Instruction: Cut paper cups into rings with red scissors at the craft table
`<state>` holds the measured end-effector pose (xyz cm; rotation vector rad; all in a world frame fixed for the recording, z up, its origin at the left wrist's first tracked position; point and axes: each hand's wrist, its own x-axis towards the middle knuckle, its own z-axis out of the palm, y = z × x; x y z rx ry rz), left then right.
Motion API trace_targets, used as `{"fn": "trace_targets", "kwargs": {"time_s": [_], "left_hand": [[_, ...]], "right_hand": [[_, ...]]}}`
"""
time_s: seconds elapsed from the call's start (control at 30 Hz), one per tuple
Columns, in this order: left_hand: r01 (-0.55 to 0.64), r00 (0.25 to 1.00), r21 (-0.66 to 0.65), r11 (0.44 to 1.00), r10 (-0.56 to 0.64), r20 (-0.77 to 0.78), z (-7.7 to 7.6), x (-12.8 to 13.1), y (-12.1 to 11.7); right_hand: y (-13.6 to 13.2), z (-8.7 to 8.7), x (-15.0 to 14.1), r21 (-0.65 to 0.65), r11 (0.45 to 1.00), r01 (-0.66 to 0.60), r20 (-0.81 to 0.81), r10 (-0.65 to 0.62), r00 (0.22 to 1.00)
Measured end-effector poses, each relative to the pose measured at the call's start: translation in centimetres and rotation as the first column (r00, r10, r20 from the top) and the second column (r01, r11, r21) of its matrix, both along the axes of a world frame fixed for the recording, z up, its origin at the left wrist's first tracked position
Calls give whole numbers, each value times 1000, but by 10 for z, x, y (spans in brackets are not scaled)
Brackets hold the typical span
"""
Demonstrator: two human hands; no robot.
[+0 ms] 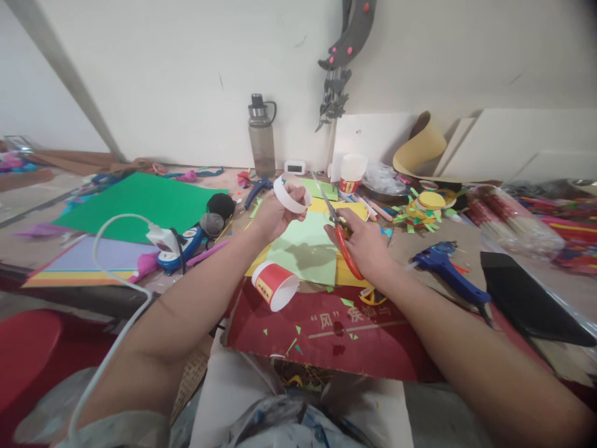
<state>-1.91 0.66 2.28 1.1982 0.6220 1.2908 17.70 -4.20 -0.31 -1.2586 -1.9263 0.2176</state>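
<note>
Between the fingers of my left hand point(278, 214) is a white paper ring point(282, 194), raised above the green paper. My right hand point(364, 242) grips scissors with orange handles point(344, 246); their blades point up and away, apart from the ring. Below and between the hands lies light green paper point(310, 249) on top of yellow paper point(349, 267). A red and white paper cup point(275, 285) rests on its side near the table's front, its open end turned to the right.
A blue glue gun point(450, 274) and a black flat object point(532, 298) lie at right. A power strip point(181, 249) with a white cable and green card point(144, 208) are at left. A bottle point(262, 137) stands by the wall. Paper scraps litter the red board point(289, 323).
</note>
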Motion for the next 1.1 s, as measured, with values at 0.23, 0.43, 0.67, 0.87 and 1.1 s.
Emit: {"fn": "trace_targets", "kwargs": {"time_s": [0.23,0.43,0.67,0.87,1.1], "left_hand": [[74,988,62,995,-65,-138,-10,10,-5],[28,955,137,990,14,-296,-13,13,-10],[-119,979,191,974,147,-139,-4,6,-3],[-159,985,210,965,168,-26,6,0,-2],[-175,978,156,972,190,-82,7,2,-5]], "right_hand": [[-1,2,-6,-187,953,-239,-507,115,854],[0,-2,-9,-215,935,-284,-606,100,789],[-5,8,-2,-76,987,-144,-244,122,962],[-4,5,-1,-107,990,-92,7,94,996],[-3,3,-1,-94,992,-88,73,95,993]]}}
